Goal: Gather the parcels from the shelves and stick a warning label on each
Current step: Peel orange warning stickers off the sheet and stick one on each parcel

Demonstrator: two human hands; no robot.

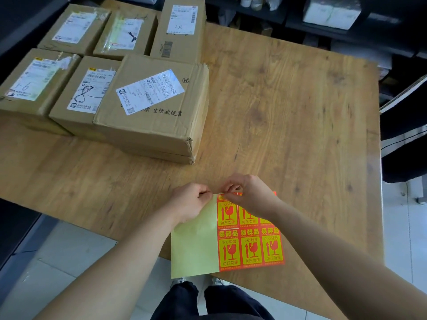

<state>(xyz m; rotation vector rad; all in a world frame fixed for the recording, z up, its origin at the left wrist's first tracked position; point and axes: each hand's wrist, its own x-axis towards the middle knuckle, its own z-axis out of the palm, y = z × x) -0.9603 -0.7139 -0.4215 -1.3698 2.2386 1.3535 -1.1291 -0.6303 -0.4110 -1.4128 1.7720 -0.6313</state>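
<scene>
Several cardboard parcels with white shipping labels stand at the table's back left; the nearest and largest parcel (152, 107) lies in front. A sheet of red and yellow warning labels (250, 247) on pale yellow backing hangs over the table's near edge. My left hand (193, 200) pinches the top edge of the bare backing. My right hand (248, 191) pinches the top corner of a label (227, 213) in the upper row, right beside the left hand's fingertips.
The wooden table (288, 112) stretches to the right of the parcels. Dark shelves (323, 21) with white packages stand behind it. A dark chair (406, 139) sits at the right edge. My legs and pale floor tiles show below.
</scene>
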